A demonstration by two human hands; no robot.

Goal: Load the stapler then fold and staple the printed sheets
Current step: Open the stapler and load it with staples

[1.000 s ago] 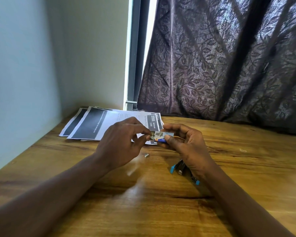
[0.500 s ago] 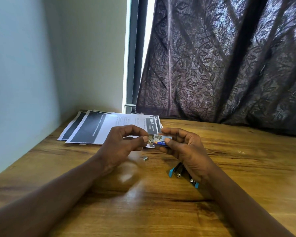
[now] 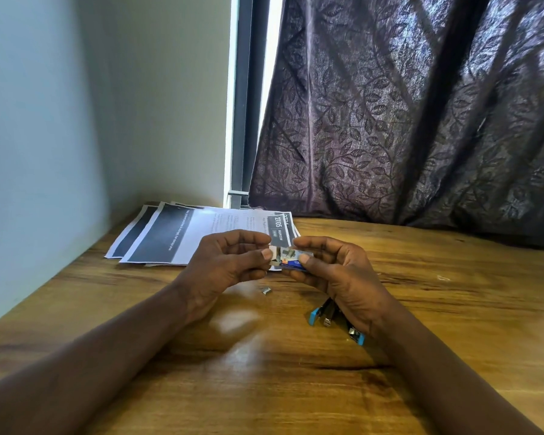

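Nothing looks finished: the left hand (image 3: 226, 266) pinches silver staples (image 3: 275, 262) from the blue cardboard box (image 3: 294, 260) gripped by the right hand (image 3: 343, 274); the black-blue stapler (image 3: 322, 313) and unfolded white printed sheets (image 3: 198, 237) wait.

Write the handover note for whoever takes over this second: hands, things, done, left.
Left hand: pinches the open end of the staple box; whether any staples are out is unclear.
Right hand: grips the staple box above the table.
Stapler: on the table beneath the right hand, seemingly opened out. A loose staple strip lies to its left.
Printed sheets: flat, unfolded, far left.
Done: box opened.
Left: load the stapler, fold, staple.
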